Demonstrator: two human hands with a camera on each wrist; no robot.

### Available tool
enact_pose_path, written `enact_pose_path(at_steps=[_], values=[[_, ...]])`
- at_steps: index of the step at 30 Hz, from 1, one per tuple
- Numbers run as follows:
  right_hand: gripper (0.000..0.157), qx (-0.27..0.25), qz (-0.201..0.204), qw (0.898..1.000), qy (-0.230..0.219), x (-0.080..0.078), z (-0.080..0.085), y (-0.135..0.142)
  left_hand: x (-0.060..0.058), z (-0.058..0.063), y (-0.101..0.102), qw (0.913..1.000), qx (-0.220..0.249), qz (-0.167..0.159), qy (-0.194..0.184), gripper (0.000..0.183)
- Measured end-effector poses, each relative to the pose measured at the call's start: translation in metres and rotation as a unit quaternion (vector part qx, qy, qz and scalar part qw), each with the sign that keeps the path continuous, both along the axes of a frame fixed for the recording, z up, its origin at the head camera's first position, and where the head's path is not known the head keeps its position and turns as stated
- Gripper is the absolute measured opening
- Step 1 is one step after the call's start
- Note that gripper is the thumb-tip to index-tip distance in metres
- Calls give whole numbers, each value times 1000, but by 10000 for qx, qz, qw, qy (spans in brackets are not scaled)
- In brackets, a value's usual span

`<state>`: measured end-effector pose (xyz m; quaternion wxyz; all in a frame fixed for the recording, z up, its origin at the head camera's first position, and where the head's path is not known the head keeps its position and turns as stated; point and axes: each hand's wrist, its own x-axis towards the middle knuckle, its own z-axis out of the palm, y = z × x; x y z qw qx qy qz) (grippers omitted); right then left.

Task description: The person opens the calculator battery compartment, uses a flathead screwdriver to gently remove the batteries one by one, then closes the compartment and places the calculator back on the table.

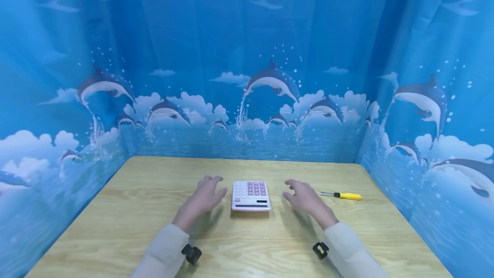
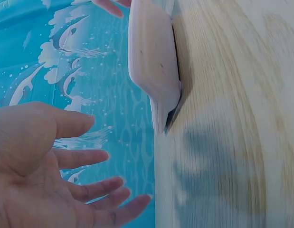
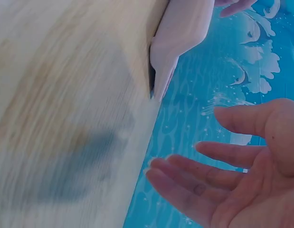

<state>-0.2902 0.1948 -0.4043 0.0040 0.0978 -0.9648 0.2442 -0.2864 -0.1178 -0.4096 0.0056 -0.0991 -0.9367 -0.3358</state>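
Note:
A white calculator [image 1: 243,196] with pink and white keys lies on the wooden table, its display edge toward the person. To its left, the left hand [image 1: 205,194] hovers over the table with fingers spread and nothing in them. On the other side the right hand [image 1: 305,197] hovers likewise, fingers relaxed and holding nothing. Both wrist views show the calculator's thick side, as in the left wrist view where its casing [image 2: 154,52] stands apart from the fingertips. A gap also parts the right fingers [image 3: 184,178] from it.
A screwdriver [image 1: 347,196] with a yellow and black handle lies right of the right hand, its shaft pointing left. The light wooden table [image 1: 247,243] ends at blue dolphin-print curtains [image 1: 216,55] at the back and both sides. A black wrist device [image 1: 191,253] sits at the left sleeve.

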Motion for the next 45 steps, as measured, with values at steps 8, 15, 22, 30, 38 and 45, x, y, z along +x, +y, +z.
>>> enact_pose_path(at_steps=[8, 15, 22, 30, 38, 45], values=[[40, -1082, 147, 9924, -563, -13, -1, -7, -8, -4, 6, 9994, 278, -179, 97, 49], [39, -1877, 86, 9774, -975, -23, -9, -18, -14, -6, 12, 9987, 461, -214, 78, 46], [40, -1937, -13, 9751, -1080, -27, -16, -27, -22, -10, 15, 9971, 681, -59, -328, 45], [45, -1972, -222, 9722, -1243, -33, -22, -33, -26, -18, 17, 9954, 790, 58, -540, 44], [47, -2304, -187, 9614, -1496, -45, -26, -36, -26, -20, 21, 9909, 1161, 146, -668, 46], [49, -2420, -258, 9575, -1550, -44, -29, -36, -27, -24, 28, 9895, 1224, 38, -767, 48]])
